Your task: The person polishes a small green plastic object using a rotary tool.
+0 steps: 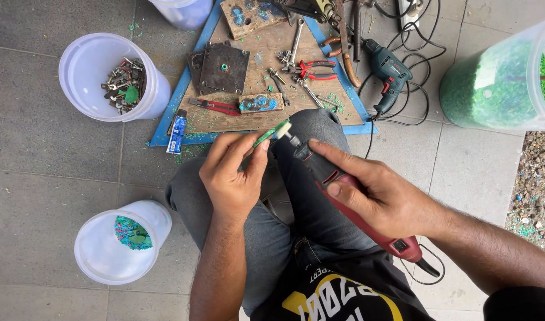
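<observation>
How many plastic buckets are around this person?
4: one with metal bits upper left, one with green chips lower left, one cut off at top, one full of green right. Others may lie out of view.

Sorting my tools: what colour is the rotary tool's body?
Dark red with a black nose, on the rotary tool in the head view.

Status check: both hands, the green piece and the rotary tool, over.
Left hand pinches green piece. Right hand grips red rotary tool, its white tip at the piece's end. Nothing between them; work held over the knee.
</observation>
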